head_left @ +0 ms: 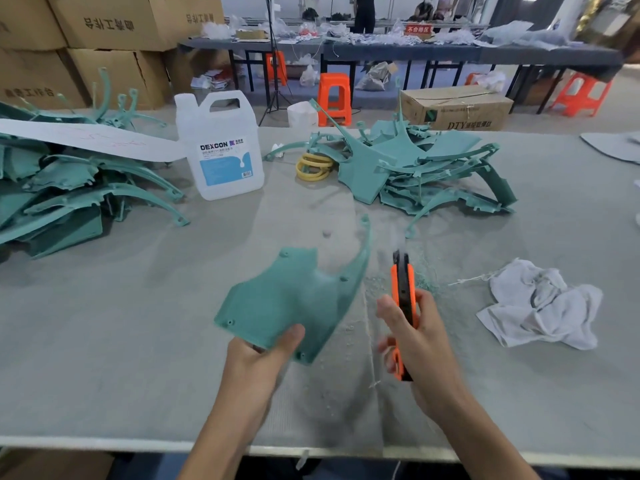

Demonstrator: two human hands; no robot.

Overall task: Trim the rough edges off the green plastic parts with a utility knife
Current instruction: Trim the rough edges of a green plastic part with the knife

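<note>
The left hand is gripping the near edge of a green plastic part, with the thumb pressing on its top face and the other fingers tucked underneath. The panel is fanning away from the hand, and its long curved horn is reaching toward the far side of the grey table. Just to the right of the part, not touching it, the right hand is wrapping its fingers round an orange-and-black utility knife. The knife's front end is pointing away from the person. Its tip is blurring, so whether the blade is out cannot be told. Pale green shavings are lying on the table between the part and the knife. Farther back, a heap of green parts is sitting at the left under a white strip, and a second heap is sitting at the right, beyond the knife. Between the heaps, a clear DEXCON jug is standing upright, with yellow rings stacking beside the second heap. A crumpled white rag is lying to the right of the knife hand.
</note>
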